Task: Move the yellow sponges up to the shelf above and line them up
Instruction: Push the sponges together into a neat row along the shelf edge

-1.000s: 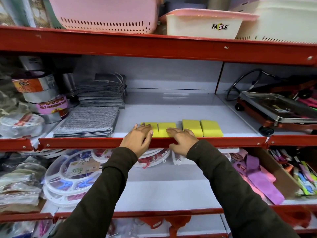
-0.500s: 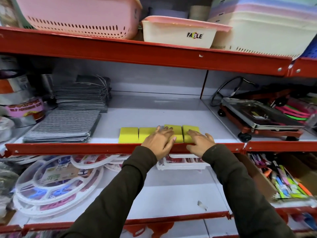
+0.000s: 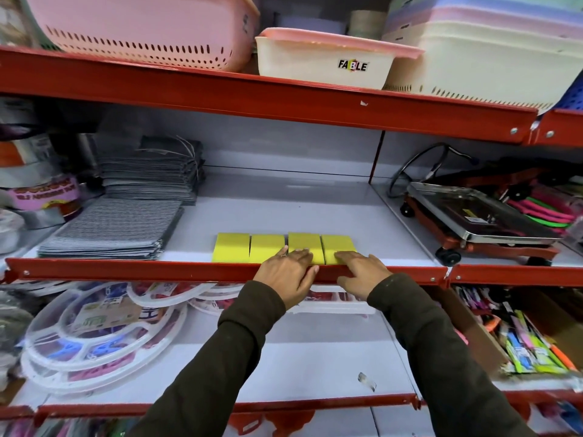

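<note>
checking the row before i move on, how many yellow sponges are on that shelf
4, side by side along the front edge: far-left sponge, second sponge, third sponge under the left hand, fourth sponge by the right hand. None seem hidden.

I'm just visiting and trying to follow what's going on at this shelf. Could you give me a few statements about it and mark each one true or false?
1. Four yellow sponges lie in a row near the shelf's red front edge. True.
2. The left hand is lifting a sponge clear of the shelf. False: it lies flat, fingers over the row, and every sponge rests on the shelf.
3. The right hand touches the rightmost sponge. True.
4. The sponges are stacked on the grey cloths. False: the cloths lie apart, to their left.
5. A white tub marked FABLE stands on the shelf above. True.
</note>
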Action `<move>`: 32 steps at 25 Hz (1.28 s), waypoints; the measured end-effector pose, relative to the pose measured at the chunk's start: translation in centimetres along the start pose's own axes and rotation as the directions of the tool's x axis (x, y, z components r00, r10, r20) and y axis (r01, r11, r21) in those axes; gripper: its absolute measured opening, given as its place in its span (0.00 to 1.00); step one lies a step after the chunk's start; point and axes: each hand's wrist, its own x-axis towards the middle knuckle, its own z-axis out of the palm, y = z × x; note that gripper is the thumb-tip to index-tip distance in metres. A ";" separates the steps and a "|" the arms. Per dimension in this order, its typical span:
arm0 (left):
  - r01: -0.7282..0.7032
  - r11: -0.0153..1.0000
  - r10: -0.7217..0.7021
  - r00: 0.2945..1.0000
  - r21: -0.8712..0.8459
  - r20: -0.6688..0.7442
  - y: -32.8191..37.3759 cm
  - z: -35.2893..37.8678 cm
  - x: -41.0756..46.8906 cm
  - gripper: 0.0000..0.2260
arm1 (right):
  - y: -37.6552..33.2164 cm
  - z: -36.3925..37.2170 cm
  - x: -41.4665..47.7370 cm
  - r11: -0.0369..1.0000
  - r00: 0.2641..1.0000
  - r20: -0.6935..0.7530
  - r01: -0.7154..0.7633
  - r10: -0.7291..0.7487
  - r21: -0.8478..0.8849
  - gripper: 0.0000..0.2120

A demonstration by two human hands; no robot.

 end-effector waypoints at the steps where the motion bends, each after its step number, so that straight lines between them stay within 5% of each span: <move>1: 0.004 1.000 -0.004 1.000 0.002 -0.003 0.0 -0.1 0.0 0.23 | -0.3 0.0 0.0 1.000 1.000 -0.003 0.011 -0.011 0.005 0.31; 18: 0.047 0.999 -0.047 0.999 -0.012 -0.011 -0.2 -1.3 -0.6 0.22 | -0.9 -0.3 -0.2 0.997 0.999 -0.030 0.028 -0.026 0.074 0.27; 25: 0.304 0.952 -0.305 0.952 -0.019 -0.006 -4.2 -2.6 -2.7 0.22 | -3.0 0.8 1.1 0.987 0.994 -0.032 0.104 -0.101 0.122 0.26; 32: 0.213 0.975 -0.211 0.976 -0.056 0.047 -5.6 -3.6 -3.7 0.23 | -3.5 1.0 0.9 0.991 0.997 -0.028 0.070 -0.067 0.117 0.26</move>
